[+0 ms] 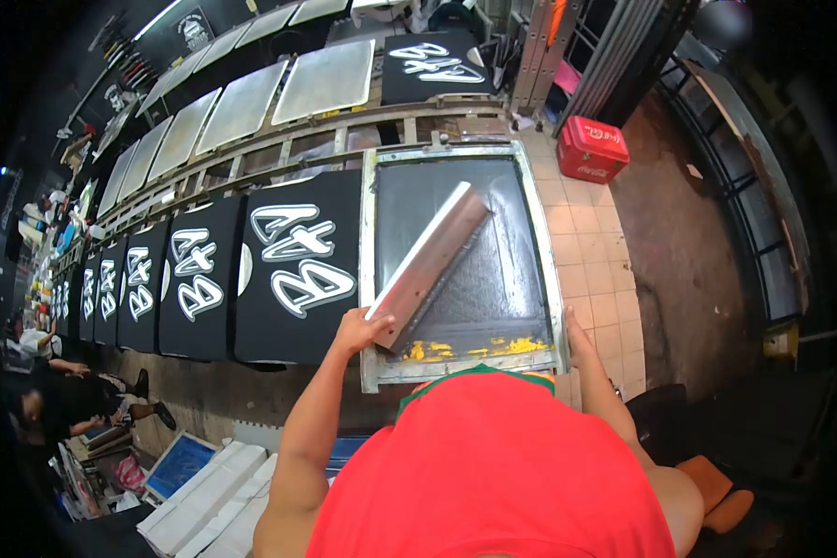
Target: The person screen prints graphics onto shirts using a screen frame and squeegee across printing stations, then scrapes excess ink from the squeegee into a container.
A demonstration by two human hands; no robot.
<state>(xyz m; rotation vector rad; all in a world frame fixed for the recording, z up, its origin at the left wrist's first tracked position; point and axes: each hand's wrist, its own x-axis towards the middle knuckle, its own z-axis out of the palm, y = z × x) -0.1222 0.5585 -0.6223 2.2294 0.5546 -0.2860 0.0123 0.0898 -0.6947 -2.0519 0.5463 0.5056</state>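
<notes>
A screen printing frame point(369, 232) with whitish, worn rails lies in front of me over the table. Its dark mesh has yellow smears along the near edge. A long squeegee point(434, 270) lies diagonally across the mesh, its near end at the left rail. My left hand point(361, 332) is closed at that rail, with the thumb side against the squeegee's near end; part of the grip is hidden. On the opposite rail, my right hand point(580, 339) holds the frame's side, its fingers partly hidden.
Black shirts point(298, 251) with white lettering lie in a row to the left. Bare metal-coloured boards point(325, 82) stand on the far row, beside another printed shirt point(434, 68). A red cooler point(592, 149) sits on the tiles at right. White boxes point(205, 498) and seated people are lower left.
</notes>
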